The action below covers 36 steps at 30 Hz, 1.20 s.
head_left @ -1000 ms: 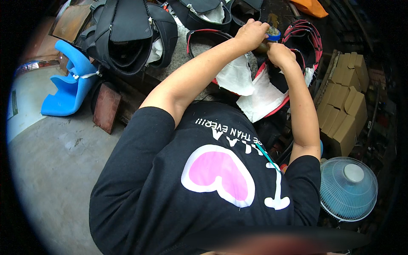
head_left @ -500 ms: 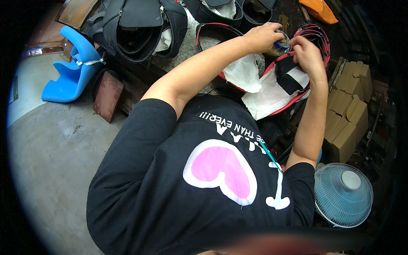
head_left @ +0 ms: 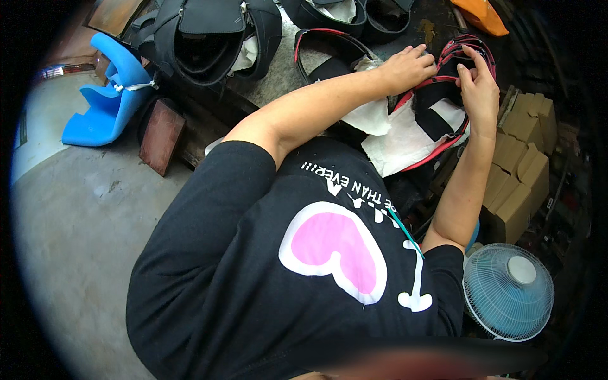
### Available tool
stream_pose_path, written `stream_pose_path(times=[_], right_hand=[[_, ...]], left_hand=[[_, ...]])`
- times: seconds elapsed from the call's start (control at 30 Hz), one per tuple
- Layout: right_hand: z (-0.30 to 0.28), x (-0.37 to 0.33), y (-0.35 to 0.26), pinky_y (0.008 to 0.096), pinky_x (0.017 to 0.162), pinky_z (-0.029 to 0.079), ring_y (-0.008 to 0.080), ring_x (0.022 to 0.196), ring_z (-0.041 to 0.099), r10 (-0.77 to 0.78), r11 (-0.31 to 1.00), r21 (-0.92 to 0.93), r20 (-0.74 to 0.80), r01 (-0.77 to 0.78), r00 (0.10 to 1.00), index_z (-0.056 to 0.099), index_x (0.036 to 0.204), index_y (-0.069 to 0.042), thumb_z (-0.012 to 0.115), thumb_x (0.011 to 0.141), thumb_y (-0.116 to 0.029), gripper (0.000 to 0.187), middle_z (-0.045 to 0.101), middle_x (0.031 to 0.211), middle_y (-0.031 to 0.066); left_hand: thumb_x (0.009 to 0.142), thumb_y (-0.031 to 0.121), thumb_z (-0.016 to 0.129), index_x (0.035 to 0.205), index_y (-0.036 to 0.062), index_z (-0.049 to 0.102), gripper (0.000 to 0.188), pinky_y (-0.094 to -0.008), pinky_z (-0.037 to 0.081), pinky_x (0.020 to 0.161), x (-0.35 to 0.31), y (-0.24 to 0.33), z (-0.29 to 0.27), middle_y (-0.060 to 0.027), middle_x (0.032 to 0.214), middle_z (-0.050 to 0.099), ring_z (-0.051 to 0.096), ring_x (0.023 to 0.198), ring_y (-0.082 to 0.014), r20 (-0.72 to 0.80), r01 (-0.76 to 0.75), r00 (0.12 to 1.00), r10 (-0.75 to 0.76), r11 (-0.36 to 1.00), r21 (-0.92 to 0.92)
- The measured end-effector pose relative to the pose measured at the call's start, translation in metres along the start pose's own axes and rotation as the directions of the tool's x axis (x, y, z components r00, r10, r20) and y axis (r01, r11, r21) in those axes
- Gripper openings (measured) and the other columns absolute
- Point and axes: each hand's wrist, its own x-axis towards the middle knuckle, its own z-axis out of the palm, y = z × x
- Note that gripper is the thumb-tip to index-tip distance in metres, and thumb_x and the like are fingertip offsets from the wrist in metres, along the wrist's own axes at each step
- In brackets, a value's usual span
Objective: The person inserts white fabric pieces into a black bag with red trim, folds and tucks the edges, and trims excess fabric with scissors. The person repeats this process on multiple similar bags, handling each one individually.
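My left hand [head_left: 408,68] lies palm down over the far edge of a black fabric piece with red trim [head_left: 437,150]. Its fingers are a little apart, and whatever is beneath the palm is hidden. To the right of it, my right hand [head_left: 479,88] has its index finger and thumb apart beside a bunch of black strips with red edging [head_left: 451,48]. White lining cloth [head_left: 398,140] hangs from the trimmed piece towards my shirt. Beyond my left forearm, another black piece with a red edge [head_left: 326,38] stands in a curved loop.
Black bags [head_left: 212,19] crowd the bench at the far left, with more black bag parts [head_left: 335,22] behind. An orange item [head_left: 481,16] lies far right. Cardboard boxes [head_left: 516,171] and a fan [head_left: 510,291] stand at right, a blue foam piece [head_left: 114,95] at left.
My left hand has shifted slightly right, and the round container under it is now hidden. The right hand has moved a little right and down, its index finger and thumb spreading apart.
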Motion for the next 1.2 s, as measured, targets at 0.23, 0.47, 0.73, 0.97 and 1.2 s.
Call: stream_pose_path(times=[0.23, 0.47, 0.73, 0.97, 1.2], right_hand=[[0.021, -0.008, -0.017, 0.0378, 0.07, 0.051, 0.0248, 0.071, 0.067, -0.151, 0.975, 0.168, 0.032, 0.143, 0.988, 0.052, 0.136, -0.024, 0.062, 0.089, -0.029, 0.048, 0.068, 0.078, 0.0071], [0.105, -0.006, -0.055, 0.0437, 0.087, 0.051, 0.0411, 0.104, 0.065, -0.417, 0.907, 0.177, 0.257, 0.382, 0.872, 0.012, 0.154, -0.025, 0.075, 0.081, -0.034, 0.097, 0.065, 0.109, 0.0287], [0.109, -0.006, -0.065, 0.0434, 0.077, 0.049, 0.0352, 0.091, 0.063, -0.278, 0.954, 0.163, 0.163, 0.252, 0.947, 0.019, 0.154, -0.018, 0.058, 0.08, 0.002, 0.086, 0.064, 0.097, 0.0193], [0.118, -0.058, -0.082, 0.0295, 0.067, 0.053, 0.0189, 0.074, 0.063, -0.704, 0.542, 0.415, -0.25, 0.73, 0.665, 0.047, 0.137, -0.014, 0.061, 0.08, 0.005, 0.062, 0.062, 0.087, 0.0081], [0.151, -0.051, -0.037, 0.0414, 0.091, 0.05, 0.0332, 0.103, 0.064, -0.652, 0.71, 0.399, 0.06, 0.581, 0.756, 0.051, 0.125, -0.01, 0.049, 0.076, 0.007, 0.052, 0.065, 0.11, 0.0162]], left_hand=[[0.081, 0.003, 0.057, 0.118, 0.0085, 0.063, 0.038, -0.0422, 0.052, 0.088, -0.049, -0.024, -0.085, -0.0129, 0.112, 0.063, 0.062, 0.103, -0.032, 0.032, 0.335, 0.942, -0.334, 0.94, -0.065], [0.078, 0.001, 0.054, 0.1, 0.0012, 0.061, 0.023, -0.046, 0.053, 0.079, -0.123, -0.037, -0.12, -0.0182, 0.097, 0.064, 0.064, 0.092, -0.0373, 0.126, 0.359, 0.929, -0.347, 0.928, -0.094], [0.08, 0.001, 0.056, 0.105, 0.0029, 0.066, 0.027, -0.0418, 0.051, 0.085, -0.164, -0.038, -0.095, -0.0149, 0.1, 0.065, 0.063, 0.098, -0.0332, 0.214, 0.411, 0.899, -0.383, 0.905, -0.106], [0.08, 0.006, 0.058, 0.118, 0.0063, 0.062, 0.038, -0.0452, 0.05, 0.09, -0.159, -0.032, -0.079, -0.0156, 0.111, 0.065, 0.059, 0.109, -0.0362, 0.432, 0.56, 0.784, -0.445, 0.807, -0.186], [0.078, 0.003, 0.054, 0.112, 0.0063, 0.063, 0.035, -0.0432, 0.049, 0.089, -0.164, -0.036, -0.076, -0.0142, 0.097, 0.065, 0.059, 0.098, -0.036, 0.231, 0.373, 0.908, -0.349, 0.925, -0.068]])
